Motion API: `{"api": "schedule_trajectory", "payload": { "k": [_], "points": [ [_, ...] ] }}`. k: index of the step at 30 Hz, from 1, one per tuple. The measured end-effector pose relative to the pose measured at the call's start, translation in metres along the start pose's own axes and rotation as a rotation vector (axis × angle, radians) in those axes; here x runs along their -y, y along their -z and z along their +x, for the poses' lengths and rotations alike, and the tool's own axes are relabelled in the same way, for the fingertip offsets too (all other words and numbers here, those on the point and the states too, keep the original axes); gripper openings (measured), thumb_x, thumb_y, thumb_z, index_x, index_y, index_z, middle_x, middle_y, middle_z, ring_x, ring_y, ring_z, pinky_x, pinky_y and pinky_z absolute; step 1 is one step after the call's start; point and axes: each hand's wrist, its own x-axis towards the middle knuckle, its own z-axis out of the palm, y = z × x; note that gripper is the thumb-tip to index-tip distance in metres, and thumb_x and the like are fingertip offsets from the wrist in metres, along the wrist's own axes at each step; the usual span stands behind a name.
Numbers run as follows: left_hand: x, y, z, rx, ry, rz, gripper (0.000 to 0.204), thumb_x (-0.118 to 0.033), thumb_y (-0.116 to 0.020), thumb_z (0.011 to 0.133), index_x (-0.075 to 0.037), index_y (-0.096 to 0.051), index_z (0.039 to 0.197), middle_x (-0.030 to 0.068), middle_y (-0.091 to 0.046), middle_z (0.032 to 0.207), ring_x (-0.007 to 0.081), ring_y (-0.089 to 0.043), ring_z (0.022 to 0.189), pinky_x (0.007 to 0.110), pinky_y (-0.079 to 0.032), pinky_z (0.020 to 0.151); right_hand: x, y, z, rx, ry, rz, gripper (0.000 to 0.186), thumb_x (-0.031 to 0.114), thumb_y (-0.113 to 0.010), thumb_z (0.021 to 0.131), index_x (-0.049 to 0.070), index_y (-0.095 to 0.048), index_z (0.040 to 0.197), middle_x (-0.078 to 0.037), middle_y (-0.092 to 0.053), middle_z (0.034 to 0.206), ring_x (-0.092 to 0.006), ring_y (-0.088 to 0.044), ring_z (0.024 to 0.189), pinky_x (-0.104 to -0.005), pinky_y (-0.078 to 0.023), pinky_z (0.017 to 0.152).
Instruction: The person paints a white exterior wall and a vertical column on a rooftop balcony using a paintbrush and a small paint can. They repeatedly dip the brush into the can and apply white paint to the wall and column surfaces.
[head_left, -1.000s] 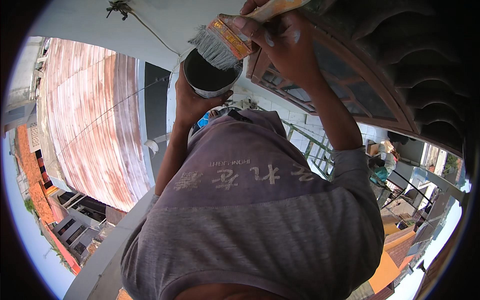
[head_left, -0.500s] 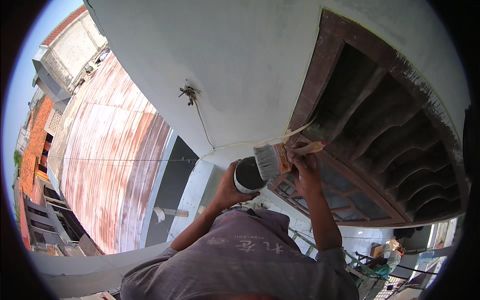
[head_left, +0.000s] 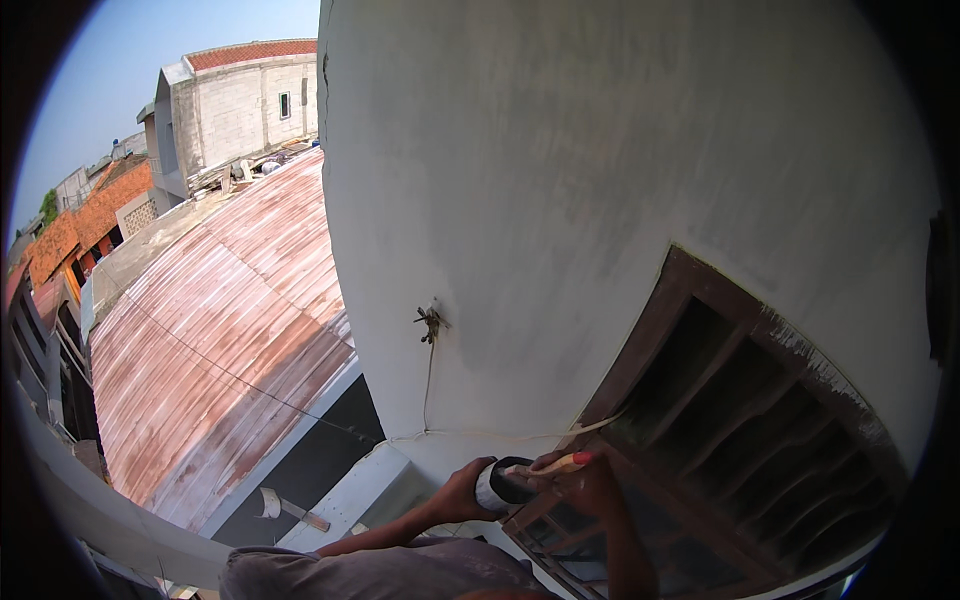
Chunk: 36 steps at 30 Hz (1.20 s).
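Note:
My left hand (head_left: 462, 493) is wrapped round a small round paint pot (head_left: 487, 490) with a pale outside and a dark inside. Held in my right hand (head_left: 588, 488) is a paintbrush (head_left: 550, 467) with a light wooden handle and a red tip. The brush lies tilted over the pot's mouth, its head down at or inside the opening. My fingers and the pot's rim hide most of the bristles. Both hands are low in the view, in front of the grey-white wall (head_left: 520, 230), whose surface is patchy and streaked.
A brown wooden window frame (head_left: 630, 345) with dark slats stands right of my hands. Wires hang from a wall fitting (head_left: 430, 322), and a pale cable (head_left: 500, 434) crosses the wall. A rusty corrugated roof (head_left: 230, 350) spreads left. A flat-bladed tool (head_left: 290, 508) lies on the ledge.
The view has tilted up, showing more wall, and my hands sit lower in it. The brush, earlier held with its bristles across the rim, now points down into the pot.

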Motion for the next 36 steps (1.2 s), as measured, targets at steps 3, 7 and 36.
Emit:
{"api": "schedule_trajectory", "payload": {
  "k": [3, 7, 36],
  "points": [
    [0.000, -0.004, 0.001, 0.016, -0.035, -0.011, 0.101, -0.034, -0.100, 0.061, -0.004, -0.050, 0.144, 0.0169, -0.063, 0.137, 0.0310, -0.062, 0.130, 0.043, -0.049, 0.110, -0.014, -0.003, 0.012, 0.197, 0.087, -0.414, 0.032, 0.018, -0.088, 0.078, 0.019, -0.080, 0.109, -0.014, -0.069, 0.094, -0.0312, -0.071, 0.083, -0.0414, -0.057, 0.073],
    [0.003, -0.010, 0.000, -0.018, -0.063, 0.005, 0.102, -0.035, -0.100, 0.061, -0.004, -0.050, 0.144, 0.0180, -0.063, 0.137, 0.0318, -0.062, 0.129, 0.044, -0.050, 0.109, -0.013, -0.022, 0.023, 0.206, 0.168, -0.481, 0.023, 0.018, -0.086, 0.078, 0.008, -0.073, 0.094, -0.016, -0.060, 0.086, -0.0355, -0.064, 0.079, -0.0464, -0.051, 0.069],
    [-0.004, 0.065, -0.018, -0.420, -0.107, -0.032, 0.099, -0.022, -0.098, 0.057, -0.001, -0.050, 0.142, 0.0177, -0.067, 0.127, 0.0310, -0.066, 0.122, 0.042, -0.050, 0.106, 0.010, -0.048, 0.101, -0.237, -0.069, 0.450, 0.031, 0.010, -0.082, 0.092, 0.000, -0.064, 0.115, -0.002, -0.066, 0.098, -0.0080, -0.063, 0.083, -0.0243, -0.055, 0.073]
  ]
}}
